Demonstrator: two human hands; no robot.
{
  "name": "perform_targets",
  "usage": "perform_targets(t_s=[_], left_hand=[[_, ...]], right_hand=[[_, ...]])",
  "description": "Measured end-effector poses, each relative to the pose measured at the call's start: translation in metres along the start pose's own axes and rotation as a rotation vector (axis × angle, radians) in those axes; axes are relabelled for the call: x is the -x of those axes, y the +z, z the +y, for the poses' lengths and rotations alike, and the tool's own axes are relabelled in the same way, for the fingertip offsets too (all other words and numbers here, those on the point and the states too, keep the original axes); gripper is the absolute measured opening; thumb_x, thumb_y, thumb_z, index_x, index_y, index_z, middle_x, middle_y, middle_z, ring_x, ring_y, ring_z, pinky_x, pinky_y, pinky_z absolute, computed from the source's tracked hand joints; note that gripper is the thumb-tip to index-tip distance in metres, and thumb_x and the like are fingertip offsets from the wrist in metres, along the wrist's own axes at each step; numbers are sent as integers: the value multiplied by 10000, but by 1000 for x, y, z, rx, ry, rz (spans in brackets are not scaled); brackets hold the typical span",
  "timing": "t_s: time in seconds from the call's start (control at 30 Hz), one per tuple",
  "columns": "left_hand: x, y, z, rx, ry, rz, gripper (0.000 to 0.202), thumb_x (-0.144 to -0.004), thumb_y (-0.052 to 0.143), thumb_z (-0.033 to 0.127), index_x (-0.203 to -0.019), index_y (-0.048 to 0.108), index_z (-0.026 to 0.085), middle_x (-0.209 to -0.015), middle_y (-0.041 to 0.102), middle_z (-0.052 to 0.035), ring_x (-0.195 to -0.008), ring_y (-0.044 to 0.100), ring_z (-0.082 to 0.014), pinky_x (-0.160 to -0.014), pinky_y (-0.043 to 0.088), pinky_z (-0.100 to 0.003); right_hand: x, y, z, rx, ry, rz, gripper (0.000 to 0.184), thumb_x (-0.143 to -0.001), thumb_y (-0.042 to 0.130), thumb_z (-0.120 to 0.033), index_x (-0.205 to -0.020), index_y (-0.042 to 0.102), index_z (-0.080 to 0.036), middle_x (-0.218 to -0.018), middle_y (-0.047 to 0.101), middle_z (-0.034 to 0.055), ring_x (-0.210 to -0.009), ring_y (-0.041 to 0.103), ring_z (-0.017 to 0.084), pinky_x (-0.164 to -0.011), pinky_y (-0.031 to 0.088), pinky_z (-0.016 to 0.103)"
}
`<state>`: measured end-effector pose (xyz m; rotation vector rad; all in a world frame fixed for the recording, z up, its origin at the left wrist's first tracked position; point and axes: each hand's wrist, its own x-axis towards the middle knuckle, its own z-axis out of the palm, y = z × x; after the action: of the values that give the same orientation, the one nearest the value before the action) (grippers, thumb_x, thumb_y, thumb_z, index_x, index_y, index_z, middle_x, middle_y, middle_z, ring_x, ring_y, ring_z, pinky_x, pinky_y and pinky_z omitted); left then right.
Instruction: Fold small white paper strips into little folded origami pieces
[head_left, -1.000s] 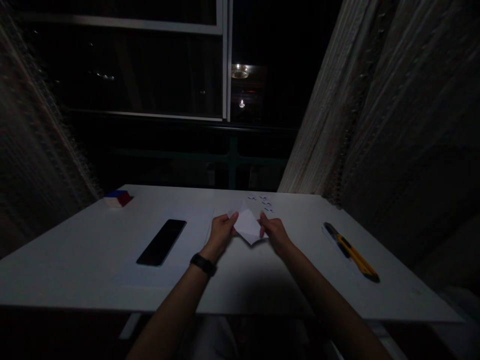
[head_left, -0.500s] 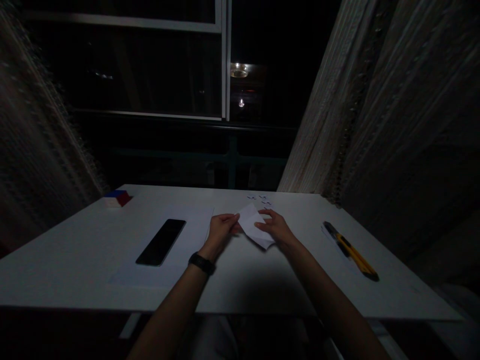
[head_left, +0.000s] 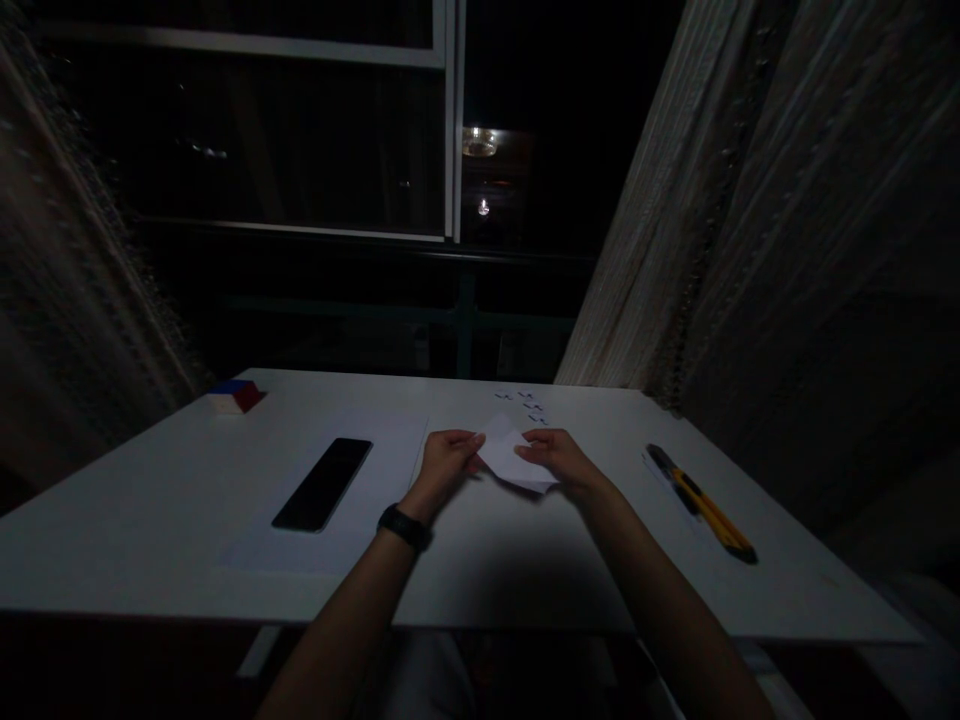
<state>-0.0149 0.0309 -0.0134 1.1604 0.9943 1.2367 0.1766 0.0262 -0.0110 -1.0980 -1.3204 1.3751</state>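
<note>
A small folded piece of white paper [head_left: 514, 462] is held between my two hands, just above the table. My left hand [head_left: 448, 460], with a dark band on the wrist, pinches its left corner between thumb and fingers. On the opposite side my right hand [head_left: 559, 457] grips the paper, thumb on top and fingers behind. The fold lines are too dim to make out well. Just beyond the paper, several small dark blue marks [head_left: 532, 407] show near the table's far edge.
A black phone [head_left: 324, 485] lies on a white sheet [head_left: 382, 540] at the left. A yellow-and-black box cutter [head_left: 705, 505] rests at the right. A coloured cube [head_left: 235, 396] sits at the back left of the white table [head_left: 585, 600]. Curtains [head_left: 637, 210] hang behind.
The paper has turned and tipped a little, its lower corner shifting right. My right hand has moved slightly right, and one more blue mark shows fully behind the paper.
</note>
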Motion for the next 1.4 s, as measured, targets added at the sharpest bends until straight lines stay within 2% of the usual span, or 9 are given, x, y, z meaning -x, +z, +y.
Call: perform_targets(t_s=[0.3, 0.57, 0.73, 0.87, 0.97, 1.07, 1.17, 1.27, 1.4], left_hand=[[4, -4, 2, 94, -128, -275, 399, -668, 690, 238, -1006, 589, 51, -725, 680, -157, -577, 650, -196, -459, 505, -227], [6, -6, 4, 117, -175, -376, 369, -691, 672, 243, -993, 589, 48, -761, 676, -172, -605, 653, -196, -480, 505, -220], [8, -7, 9, 214, -205, -379, 440, -702, 654, 164, -1118, 533, 81, -830, 673, -163, -657, 659, -211, -501, 520, -244], [8, -9, 9, 223, -224, -406, 418, -716, 639, 168, -1114, 543, 84, -821, 669, -158, -688, 658, -221, -541, 538, -275], [6, -8, 7, 238, -193, -358, 454, -707, 659, 215, -1131, 524, 122, -849, 664, -139, -698, 658, -216, -586, 549, -307], [3, -4, 5, 312, -139, -189, 418, -697, 673, 277, -1068, 515, 162, -887, 655, -111, -711, 658, -197, -633, 548, -319], [2, 0, 5, 357, -117, -72, 322, -681, 677, 341, -894, 517, 159, -866, 650, -97, -718, 651, -182, -663, 540, -329], [3, 2, 5, 333, -99, -76, 330, -658, 674, 412, -778, 530, 139, -824, 635, -84, -713, 634, -171, -651, 531, -320], [2, 0, 0, 197, -37, -29, 355, -623, 678, 452, -686, 569, 121, -629, 580, -23, -575, 561, -104, -535, 462, -212]], right_hand=[[1, -11, -5, -39, 27, -41, 363, -546, 737, -332, -817, 678, -98, -635, 668, 40, -509, 570, 124, -486, 385, 220], [10, -11, -12, -53, 72, -284, 470, -571, 732, -283, -1000, 624, -124, -793, 681, 65, -613, 616, 155, -553, 439, 239], [8, -15, -11, -80, 67, -231, 569, -557, 743, -238, -1097, 585, -158, -816, 680, 48, -629, 616, 145, -575, 440, 240], [7, -19, -9, -65, 72, -214, 445, -558, 744, -232, -985, 653, -146, -802, 682, 53, -648, 604, 147, -620, 433, 268], [6, -15, -7, -36, 35, -206, 399, -555, 746, -252, -934, 679, -146, -807, 685, 65, -671, 599, 162, -657, 428, 300], [2, -6, -3, -17, -99, -55, 404, -596, 716, -305, -971, 671, -161, -861, 683, 71, -697, 595, 168, -677, 425, 317], [-2, 6, 4, 33, -254, 71, 361, -647, 667, -326, -975, 672, -176, -887, 682, 63, -706, 589, 163, -664, 427, 305], [-3, 17, 10, 140, -311, 84, 305, -676, 630, -313, -941, 685, -173, -853, 691, 60, -678, 583, 157, -624, 428, 286], [-1, 28, 15, 243, -329, 29, 286, -718, 580, -312, -945, 684, -173, -838, 696, 62, -658, 583, 159, -604, 433, 286]])
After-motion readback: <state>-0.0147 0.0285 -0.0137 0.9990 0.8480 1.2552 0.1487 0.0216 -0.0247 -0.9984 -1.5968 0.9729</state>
